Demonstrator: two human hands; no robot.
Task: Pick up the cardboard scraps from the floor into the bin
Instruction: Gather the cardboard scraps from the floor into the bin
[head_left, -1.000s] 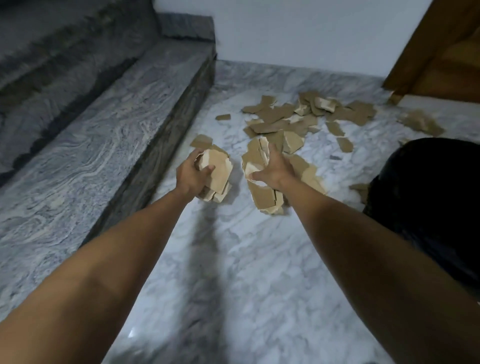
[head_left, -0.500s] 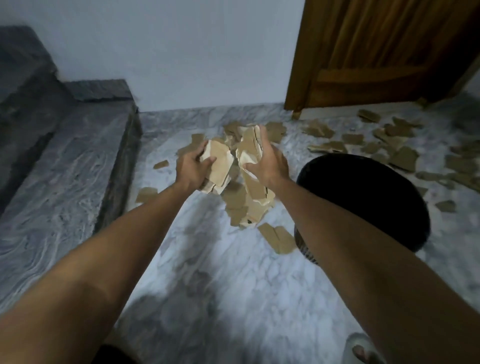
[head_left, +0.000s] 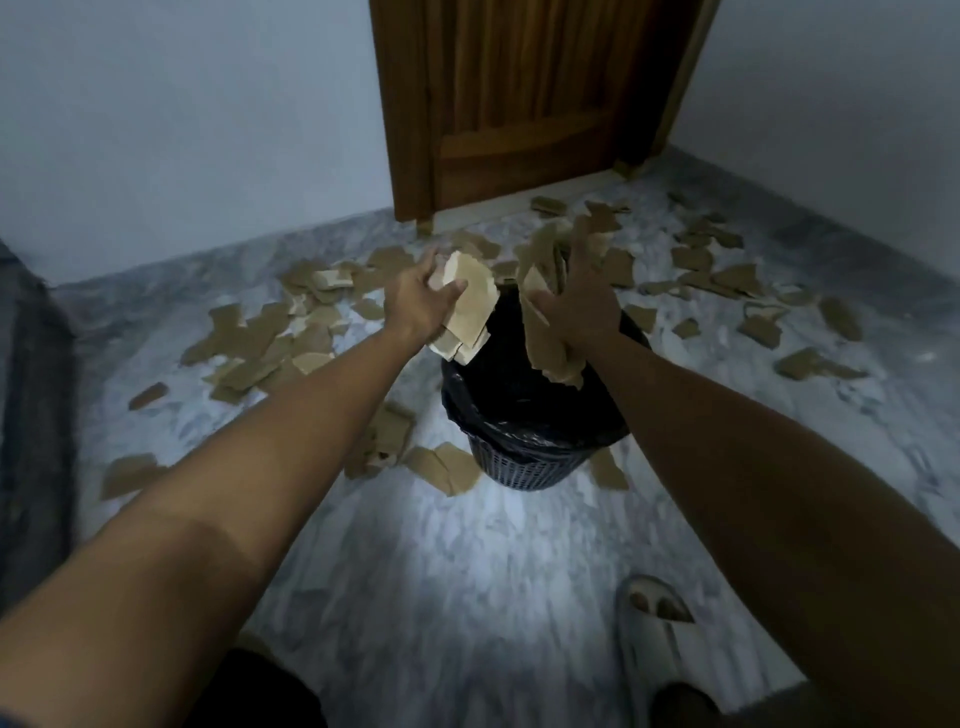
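both hands have swung over from the step side and now hang above the bin (head_left: 524, 457), where half a second ago they were left of it with the bundles over the floor. the left hand (head_left: 421, 304) grips a wad of pale cardboard scraps (head_left: 467, 306), its fingers (head_left: 451, 289) curled round the top edge, the wad hanging over the bin's left rim. the right hand (head_left: 576, 306) has changed more: its fingers (head_left: 577, 249) are now spread wide and straight, where before they were wrapped round the bundle. its scraps (head_left: 545, 332) sit against the palm and trail down below the wrist into the bin's mouth; whether they are loose or pressed there i cannot tell.

the bin, black-lined with a mesh basket showing at the base, stands directly beneath both sets of fingers. plenty of loose scraps (head_left: 270, 332) lie on the marble floor (head_left: 467, 571) left of the left fingers, more (head_left: 717, 270) beyond and right of the right fingers, and a few at the bin's foot. a wooden door (head_left: 519, 104) now fills the view beyond the hands. a pale slipper (head_left: 652, 634) shows near the right forearm.
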